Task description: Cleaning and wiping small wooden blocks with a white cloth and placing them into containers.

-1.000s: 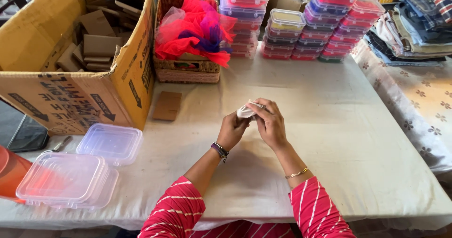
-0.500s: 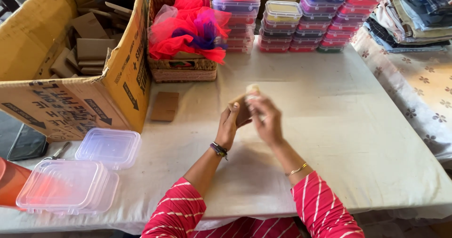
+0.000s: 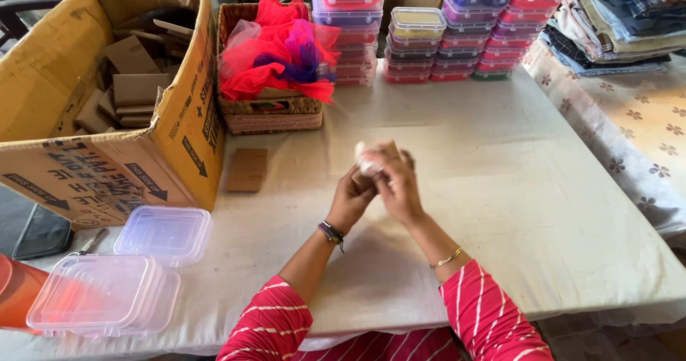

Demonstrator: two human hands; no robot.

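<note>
- Your left hand [image 3: 351, 198] and right hand [image 3: 396, 186] are pressed together above the middle of the tabletop [image 3: 514, 189], both grips clenched around a small white thing [image 3: 366, 162].
- That white thing only peeks out at your fingertips, so can't tell what it is.
- A brown cardboard piece [image 3: 246, 169] lies flat just left of your hands, in front of the wicker basket [image 3: 271, 117] stuffed with red and purple netting [image 3: 282, 50].
- A big cardboard box [image 3: 171, 147] sits far left, with clear lidded containers [image 3: 100, 300] near the front edge.
- Stacks of colourful containers [image 3: 457, 36] line the back.
</note>
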